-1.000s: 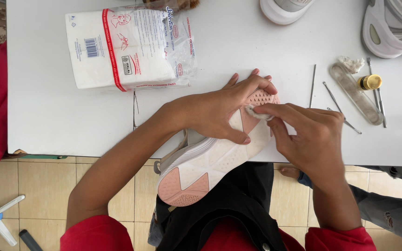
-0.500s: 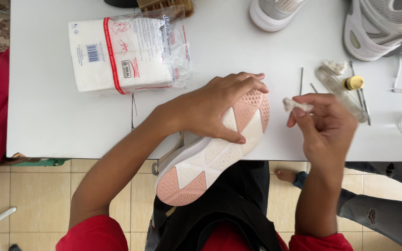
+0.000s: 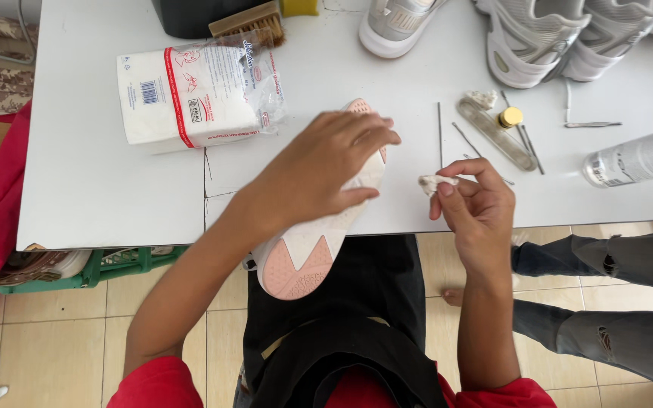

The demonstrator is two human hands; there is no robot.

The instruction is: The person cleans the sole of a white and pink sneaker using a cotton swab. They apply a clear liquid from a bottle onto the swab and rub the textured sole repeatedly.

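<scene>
A pack of white cotton (image 3: 190, 94) in clear wrap lies far left on the white table (image 3: 92, 196), with a brush (image 3: 247, 23) just behind it. The left hand (image 3: 319, 174) lies spread over a shoe (image 3: 319, 227) turned sole-up, pink and white, its toe on the table and its heel hanging past the edge over the lap. A firm, flat press there seems best, so the sole does not rock while it is wiped. The right hand (image 3: 478, 208), just right of the shoe and apart from it, pinches a small wad of cotton (image 3: 434, 182) between thumb and fingertips. Beyond it lie thin metal picks (image 3: 478, 147) and a clear tube with a yellow cap (image 3: 500, 132), near enough to snag a sleeve. Grey shoes (image 3: 538, 38) stand at the back, a bottle (image 3: 636, 155) lies at far right.
</scene>
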